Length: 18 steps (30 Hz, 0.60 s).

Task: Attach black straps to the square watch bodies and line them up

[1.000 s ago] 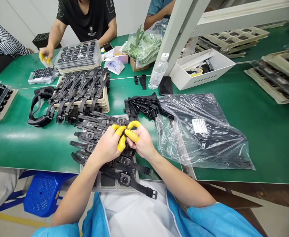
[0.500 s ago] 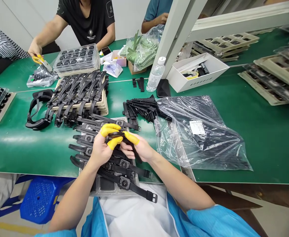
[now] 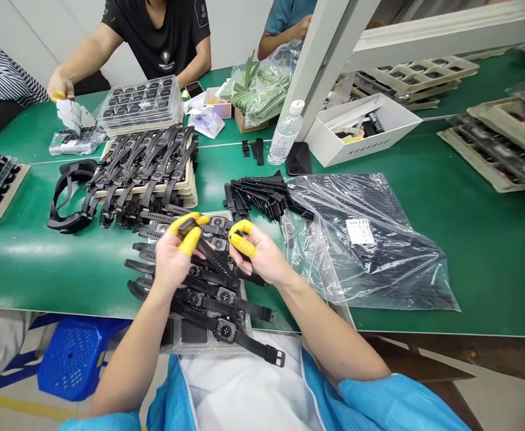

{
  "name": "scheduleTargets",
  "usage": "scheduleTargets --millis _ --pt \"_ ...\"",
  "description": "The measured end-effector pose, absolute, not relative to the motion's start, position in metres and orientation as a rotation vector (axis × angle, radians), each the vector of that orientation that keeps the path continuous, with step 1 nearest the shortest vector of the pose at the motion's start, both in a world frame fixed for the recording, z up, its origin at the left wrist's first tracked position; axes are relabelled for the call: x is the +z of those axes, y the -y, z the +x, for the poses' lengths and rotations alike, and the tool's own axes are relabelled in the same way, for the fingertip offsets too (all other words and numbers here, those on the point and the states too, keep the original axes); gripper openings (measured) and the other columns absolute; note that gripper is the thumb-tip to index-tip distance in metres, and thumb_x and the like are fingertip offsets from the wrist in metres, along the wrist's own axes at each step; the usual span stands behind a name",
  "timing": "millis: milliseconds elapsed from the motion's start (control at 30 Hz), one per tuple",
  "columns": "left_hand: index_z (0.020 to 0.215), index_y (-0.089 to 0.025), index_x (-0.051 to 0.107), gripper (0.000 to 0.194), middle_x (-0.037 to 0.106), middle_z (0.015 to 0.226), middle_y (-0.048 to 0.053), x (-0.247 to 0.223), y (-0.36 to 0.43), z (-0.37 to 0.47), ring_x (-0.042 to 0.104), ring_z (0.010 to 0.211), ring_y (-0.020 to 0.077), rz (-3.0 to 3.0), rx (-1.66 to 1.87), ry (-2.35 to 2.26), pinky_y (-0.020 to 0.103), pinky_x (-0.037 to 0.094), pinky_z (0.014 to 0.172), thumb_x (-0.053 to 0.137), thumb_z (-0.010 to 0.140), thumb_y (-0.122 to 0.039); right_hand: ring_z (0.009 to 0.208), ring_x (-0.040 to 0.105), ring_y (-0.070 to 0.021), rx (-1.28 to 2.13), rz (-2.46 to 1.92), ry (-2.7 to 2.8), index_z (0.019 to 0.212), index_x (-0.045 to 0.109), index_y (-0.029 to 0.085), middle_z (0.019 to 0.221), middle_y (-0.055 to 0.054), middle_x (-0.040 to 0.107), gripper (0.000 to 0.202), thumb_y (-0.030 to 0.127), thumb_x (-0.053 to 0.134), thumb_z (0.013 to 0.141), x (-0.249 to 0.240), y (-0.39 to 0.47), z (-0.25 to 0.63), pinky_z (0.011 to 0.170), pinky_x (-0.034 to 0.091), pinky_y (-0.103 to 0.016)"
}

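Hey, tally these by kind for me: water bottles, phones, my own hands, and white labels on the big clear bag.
Water bottles: 1
Phones: 2, one beside the bottle, one farther back
Your hands: 2, left hand and right hand
White labels: 1, on the big clear bag
Total: 6

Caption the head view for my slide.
Left hand holding a black watch, right hand beside it, above rows of strapped watches.
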<state>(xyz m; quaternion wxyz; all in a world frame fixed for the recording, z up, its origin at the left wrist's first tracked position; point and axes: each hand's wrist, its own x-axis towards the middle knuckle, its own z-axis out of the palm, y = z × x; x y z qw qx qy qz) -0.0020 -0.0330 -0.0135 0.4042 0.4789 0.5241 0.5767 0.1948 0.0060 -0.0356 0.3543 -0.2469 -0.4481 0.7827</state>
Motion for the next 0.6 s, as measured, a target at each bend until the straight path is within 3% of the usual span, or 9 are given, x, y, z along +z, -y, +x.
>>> scheduleTargets --millis 67,133,233,600 --pt "0.133 -0.021 0.066 0.035 0.075 0.128 0.012 -0.019 0.037 0.003 0.079 0.082 0.0177 1.483 1.295 -1.332 0.025 0.065 0.061 0.066 0.099 -0.030 0.037 0.033 -0.0049 2.070 -0.605 1.150 0.099 0.049 0.024 0.060 0.010 0.056 0.042 0.059 0.070 0.091 -0.034 0.000 0.191 0.036 0.024 -0.017" --pt "0.135 -0.023 0.067 0.036 0.073 0.132 0.012 -0.021 0.039 0.005 0.075 0.108 0.0210 1.805 1.206 -1.324 0.031 0.067 0.085 0.060 0.100 -0.019 0.038 0.033 -0.0047 2.142 -0.585 1.159 0.096 0.050 0.023 0.061 0.009 0.056 0.041 0.058 0.070 0.090 -0.033 0.004 0.188 0.037 0.023 -0.018" --pt "0.141 -0.024 0.064 0.045 0.068 0.136 0.011 -0.019 0.040 0.002 0.066 0.129 0.0211 2.137 1.098 -1.271 0.037 0.058 0.109 0.052 0.100 -0.009 0.037 0.030 -0.0048 2.200 -0.573 1.198 0.090 0.050 0.021 0.055 0.009 0.054 0.039 0.055 0.070 0.089 -0.033 0.006 0.187 0.037 0.021 -0.019" --pt "0.147 -0.022 0.054 0.046 0.064 0.135 0.014 -0.022 0.041 0.001 0.064 0.129 0.0220 2.264 1.079 -1.266 0.037 0.058 0.108 0.047 0.103 -0.010 0.036 0.026 -0.0044 2.350 -0.544 0.890 0.084 0.051 0.022 0.048 0.010 0.048 0.035 0.047 0.076 0.084 -0.036 0.008 0.184 0.035 0.017 -0.015"
